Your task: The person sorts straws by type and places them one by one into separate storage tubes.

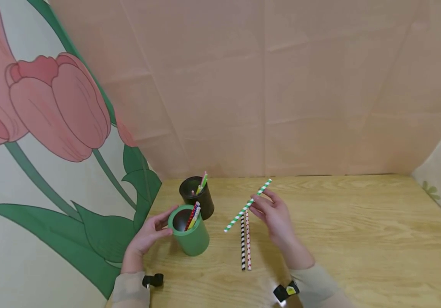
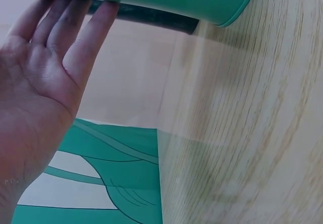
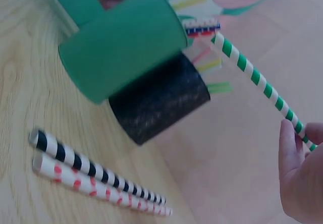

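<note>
In the head view my right hand (image 1: 276,216) pinches a green-and-white striped paper straw (image 1: 241,212) near its upper part, tilted above the table. My left hand (image 1: 149,234) touches the side of a green cup (image 1: 193,241), fingertips and thumb near its rim. Long, fairly straight fingers (image 2: 75,30) meet the cup wall in the left wrist view. Several patterned straws (image 1: 192,217) stand in the green cup. Below the right hand lie a black-and-white striped straw (image 1: 242,248) and a white straw with red spots (image 1: 248,248), side by side.
Just behind the green cup stands a black cup (image 1: 206,203) with several thin coloured straws (image 1: 202,184) in it. The wooden table (image 1: 351,231) ends at a pinkish-brown backdrop (image 1: 301,128). A wall with painted tulips (image 1: 63,107) rises at the left.
</note>
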The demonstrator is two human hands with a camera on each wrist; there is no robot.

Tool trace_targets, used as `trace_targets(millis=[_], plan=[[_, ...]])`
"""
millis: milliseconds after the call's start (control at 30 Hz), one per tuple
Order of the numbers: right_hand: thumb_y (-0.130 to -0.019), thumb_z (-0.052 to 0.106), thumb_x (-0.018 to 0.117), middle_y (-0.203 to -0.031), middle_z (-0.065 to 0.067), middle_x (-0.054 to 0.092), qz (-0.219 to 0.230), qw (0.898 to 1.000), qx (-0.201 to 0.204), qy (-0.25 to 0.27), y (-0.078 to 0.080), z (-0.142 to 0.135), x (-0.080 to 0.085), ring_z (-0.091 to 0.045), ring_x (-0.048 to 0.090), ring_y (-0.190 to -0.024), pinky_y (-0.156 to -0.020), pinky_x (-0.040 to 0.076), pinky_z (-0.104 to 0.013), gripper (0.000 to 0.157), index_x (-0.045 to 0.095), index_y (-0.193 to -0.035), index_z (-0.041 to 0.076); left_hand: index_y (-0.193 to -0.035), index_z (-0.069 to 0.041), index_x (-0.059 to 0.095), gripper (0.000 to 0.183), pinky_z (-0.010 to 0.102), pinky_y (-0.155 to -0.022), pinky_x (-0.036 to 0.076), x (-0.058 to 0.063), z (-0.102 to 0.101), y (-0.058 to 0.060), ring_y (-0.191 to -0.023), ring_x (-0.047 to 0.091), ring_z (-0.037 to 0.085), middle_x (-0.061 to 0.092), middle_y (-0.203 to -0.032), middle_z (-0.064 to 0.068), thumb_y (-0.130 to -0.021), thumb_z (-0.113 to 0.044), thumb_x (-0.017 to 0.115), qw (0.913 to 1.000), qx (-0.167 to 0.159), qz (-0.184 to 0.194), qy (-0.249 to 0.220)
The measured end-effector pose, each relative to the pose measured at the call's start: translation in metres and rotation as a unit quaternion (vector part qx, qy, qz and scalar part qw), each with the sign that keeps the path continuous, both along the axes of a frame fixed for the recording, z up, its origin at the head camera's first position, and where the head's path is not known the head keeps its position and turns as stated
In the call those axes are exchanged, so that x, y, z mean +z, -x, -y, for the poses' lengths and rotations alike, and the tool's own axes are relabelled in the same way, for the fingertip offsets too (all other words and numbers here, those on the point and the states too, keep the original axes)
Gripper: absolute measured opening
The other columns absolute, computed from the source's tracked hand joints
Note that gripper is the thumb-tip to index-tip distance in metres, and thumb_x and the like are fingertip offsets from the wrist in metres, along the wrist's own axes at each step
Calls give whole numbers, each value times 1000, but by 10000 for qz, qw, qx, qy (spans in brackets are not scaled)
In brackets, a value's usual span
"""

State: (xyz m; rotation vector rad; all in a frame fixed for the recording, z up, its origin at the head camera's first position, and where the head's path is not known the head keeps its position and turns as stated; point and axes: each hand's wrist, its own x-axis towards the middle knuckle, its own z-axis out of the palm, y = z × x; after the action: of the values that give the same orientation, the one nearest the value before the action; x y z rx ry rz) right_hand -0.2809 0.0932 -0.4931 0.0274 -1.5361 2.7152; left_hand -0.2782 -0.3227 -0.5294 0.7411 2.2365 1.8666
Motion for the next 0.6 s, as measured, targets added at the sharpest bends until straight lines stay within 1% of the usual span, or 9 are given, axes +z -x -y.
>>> trace_targets(millis=[100, 233, 400, 467, 600], plan=[[-105, -5, 62, -98, -1, 79, -162, 9997, -91, 180, -3, 10, 8, -16, 77, -93, -94, 61, -36, 36, 49, -139, 1, -164, 1, 39, 72, 28, -106, 52, 1, 0, 0, -141, 53, 7, 42, -167, 18, -101, -8, 74, 10000, -22, 7, -3], [-105, -3, 64, -102, -3, 79, -422, 9985, -222, 273, -6, 22, 17, -19, 76, -96, -95, 61, -37, 36, 50, -139, 1, -164, 1, 39, 73, 29, -106, 53, 1, -1, -1, -141, 53, 7, 45, -166, 11, -101, -8, 74, 10000, -42, 37, -24], [-105, -2, 65, -103, -4, 79, -670, 9961, -465, 343, -10, 37, 26, -19, 76, -95, -93, 62, -38, 31, 53, -133, 4, -164, 3, 36, 72, 28, -107, 52, 0, 0, 0, -142, 52, 7, 47, -165, 4, -102, -6, 72, 9999, -102, 22, -32], [-105, -1, 65, -104, -6, 78, -833, 9940, -586, 390, -12, 43, 31, -19, 76, -94, -92, 63, -39, 27, 55, -130, 5, -164, 5, 35, 72, 27, -107, 51, 0, 0, 0, -142, 51, 6, 47, -165, 3, -102, -5, 72, 9999, -107, -4, -27], [-106, 0, 65, -107, -11, 77, -1293, 9882, -704, 434, -16, 55, 40, -24, 75, -98, -94, 62, -43, 23, 58, -127, 5, -163, 6, 35, 73, 27, -107, 51, 1, 0, 0, -142, 51, 6, 47, -165, 3, -102, -6, 73, 10000, -89, -6, -28]])
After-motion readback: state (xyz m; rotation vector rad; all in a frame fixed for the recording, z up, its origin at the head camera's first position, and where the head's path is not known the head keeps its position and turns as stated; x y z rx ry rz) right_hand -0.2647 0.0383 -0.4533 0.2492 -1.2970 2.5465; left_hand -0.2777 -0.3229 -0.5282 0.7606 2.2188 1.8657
